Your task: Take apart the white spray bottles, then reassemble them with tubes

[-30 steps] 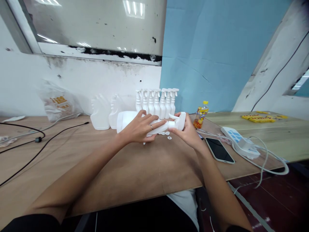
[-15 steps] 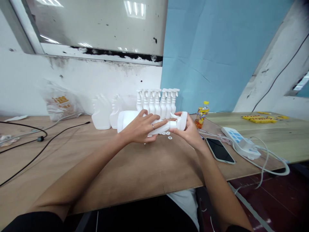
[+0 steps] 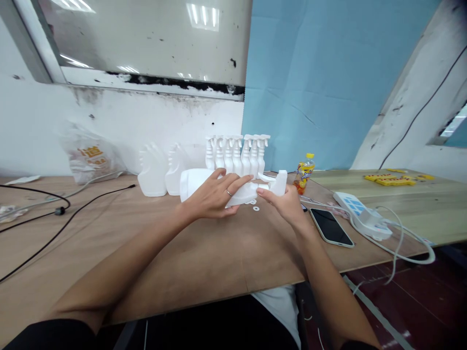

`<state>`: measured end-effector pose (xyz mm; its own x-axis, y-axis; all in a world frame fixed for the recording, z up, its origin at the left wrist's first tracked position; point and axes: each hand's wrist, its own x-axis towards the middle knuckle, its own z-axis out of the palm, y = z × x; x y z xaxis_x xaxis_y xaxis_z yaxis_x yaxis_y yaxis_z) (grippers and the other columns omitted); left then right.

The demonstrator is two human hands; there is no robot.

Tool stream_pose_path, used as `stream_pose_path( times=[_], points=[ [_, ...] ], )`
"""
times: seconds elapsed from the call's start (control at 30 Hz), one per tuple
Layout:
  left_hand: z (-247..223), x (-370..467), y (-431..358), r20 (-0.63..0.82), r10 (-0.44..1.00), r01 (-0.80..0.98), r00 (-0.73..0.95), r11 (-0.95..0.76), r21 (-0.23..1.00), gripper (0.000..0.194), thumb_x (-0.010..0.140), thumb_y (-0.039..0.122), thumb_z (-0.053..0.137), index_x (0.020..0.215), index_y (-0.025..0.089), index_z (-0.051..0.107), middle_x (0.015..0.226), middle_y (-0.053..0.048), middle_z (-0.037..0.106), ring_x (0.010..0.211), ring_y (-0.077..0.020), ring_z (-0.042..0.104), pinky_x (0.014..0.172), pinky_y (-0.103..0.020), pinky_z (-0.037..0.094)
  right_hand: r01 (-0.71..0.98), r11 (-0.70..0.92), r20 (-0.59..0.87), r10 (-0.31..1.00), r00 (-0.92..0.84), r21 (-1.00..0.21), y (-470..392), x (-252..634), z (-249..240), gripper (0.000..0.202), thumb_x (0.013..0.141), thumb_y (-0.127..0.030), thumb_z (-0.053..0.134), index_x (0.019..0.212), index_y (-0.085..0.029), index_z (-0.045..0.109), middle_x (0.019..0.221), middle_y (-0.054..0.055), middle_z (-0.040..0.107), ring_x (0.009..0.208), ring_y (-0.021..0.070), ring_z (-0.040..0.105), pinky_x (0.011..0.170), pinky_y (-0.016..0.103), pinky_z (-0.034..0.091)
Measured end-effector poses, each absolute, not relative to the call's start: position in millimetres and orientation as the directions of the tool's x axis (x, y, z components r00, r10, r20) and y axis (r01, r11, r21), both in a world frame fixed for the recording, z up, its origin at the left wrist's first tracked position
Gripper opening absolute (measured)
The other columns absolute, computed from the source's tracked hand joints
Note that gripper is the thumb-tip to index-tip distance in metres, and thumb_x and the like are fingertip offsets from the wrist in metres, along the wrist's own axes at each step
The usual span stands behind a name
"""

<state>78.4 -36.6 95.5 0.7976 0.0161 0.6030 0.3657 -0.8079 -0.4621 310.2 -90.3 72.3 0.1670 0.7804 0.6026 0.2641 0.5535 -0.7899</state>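
Observation:
A white spray bottle lies sideways in the air above the table, its base to the left and its neck to the right. Wrapped around its body is my left hand, with a ring on one finger. At the neck, my right hand grips the white trigger sprayer head, thumb on the collar. Some of the right fingers are hidden behind the head. Below the bottle, small white ring washers lie on the table.
Several white spray bottles with trigger heads stand behind my hands. Two headless white bottles stand to their left. On the right are a drink bottle, a phone and a power strip. Black cables cross the left side.
The sprayer head has turned about the bottle's neck, and my right hand's fingers have shifted around it. My left hand keeps its hold on the bottle.

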Motion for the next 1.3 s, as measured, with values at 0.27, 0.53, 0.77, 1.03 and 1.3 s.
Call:
stream_pose_path(
  times=[0.27,0.53,0.77,1.03,1.3],
  points=[
    [97,81,-42,0.621,0.102,0.478,0.777,-0.738,-0.476,0.096,0.086,0.030,0.063,0.159,0.014,0.003,0.107,-0.009,0.060,0.089,-0.0238,0.054,0.097,-0.040,0.037,0.164,0.428,0.429,0.903,-0.030,-0.889,-86,312,69,0.050,0.081,-0.061,0.073,0.063,-0.018,0.054,0.045,-0.003,0.050,0.039,0.0086,0.041,0.039,0.023,0.029],
    [93,90,-52,0.540,0.266,0.550,0.799,-0.686,-0.476,0.099,0.081,0.034,0.062,0.161,0.011,0.009,0.104,-0.009,0.058,0.086,-0.0248,0.055,0.078,-0.036,0.036,0.167,0.329,0.326,0.944,-0.047,-0.929,-93,307,72,0.058,0.085,-0.076,0.056,0.069,-0.021,0.050,0.039,-0.006,0.041,0.031,0.0085,0.032,0.032,0.022,0.020],
    [88,87,-44,0.533,0.267,0.541,0.803,-0.703,-0.462,0.077,0.083,0.033,0.062,0.149,0.011,0.030,0.111,-0.011,0.064,0.093,-0.0251,0.061,0.074,-0.034,0.036,0.292,0.348,0.334,0.938,-0.097,-0.891,-92,307,68,0.060,0.086,-0.077,0.053,0.069,-0.020,0.051,0.043,-0.004,0.047,0.034,0.0091,0.036,0.035,0.023,0.027],
    [90,87,-45,0.554,0.255,0.547,0.792,-0.699,-0.461,0.086,0.083,0.029,0.063,0.156,0.012,0.020,0.106,-0.009,0.066,0.093,-0.0244,0.061,0.076,-0.035,0.038,0.335,0.412,0.392,0.911,-0.129,-0.847,-89,312,67,0.058,0.088,-0.076,0.052,0.075,-0.020,0.052,0.048,-0.004,0.048,0.040,0.0101,0.039,0.042,0.024,0.030],
    [91,85,-46,0.520,0.304,0.541,0.798,-0.740,-0.399,0.090,0.082,0.032,0.065,0.156,0.013,0.018,0.111,-0.010,0.067,0.095,-0.0257,0.063,0.077,-0.035,0.041,0.377,0.500,0.474,0.865,-0.165,-0.780,-89,313,66,0.055,0.091,-0.073,0.051,0.073,-0.020,0.050,0.051,-0.004,0.048,0.045,0.0106,0.041,0.048,0.026,0.030]
  ],
)
